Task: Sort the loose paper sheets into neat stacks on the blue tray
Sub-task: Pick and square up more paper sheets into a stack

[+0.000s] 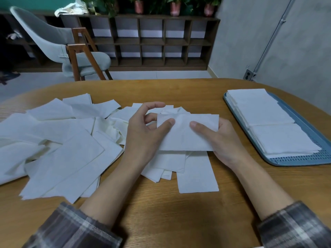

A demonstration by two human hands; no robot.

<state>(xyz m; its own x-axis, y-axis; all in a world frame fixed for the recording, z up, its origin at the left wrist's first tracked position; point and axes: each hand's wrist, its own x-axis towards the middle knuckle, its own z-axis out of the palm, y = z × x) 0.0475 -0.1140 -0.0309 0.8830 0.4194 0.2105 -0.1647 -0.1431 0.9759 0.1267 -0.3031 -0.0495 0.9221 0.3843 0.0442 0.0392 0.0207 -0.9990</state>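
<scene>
From my remote seat, the wooden counter [161,208] fills most of the view, with a dark cubby shelf [152,42] and a grey chair [53,42] behind it. The loose paper sheets [59,140] lie in an overlapping heap across the counter's left and middle, some flat, some crumpled, and a few reach under my hands. The blue tray [304,158] sits on the counter's right side, well apart from the heap. It carries two squared white stacks set end to end and touching: the far stack [258,106] and the near stack [283,138]. One held sheet [186,136] is lifted above the middle of the heap, roughly level, between both hands. The left hand [143,135] pinches its left edge, thumb pressed on top and the index finger arched clear above. The right hand [225,140] pinches the right end, thumb flat on top and fingers [221,123] curled beneath. Plaid sleeves [75,230] cover both forearms near the frame's bottom.
</scene>
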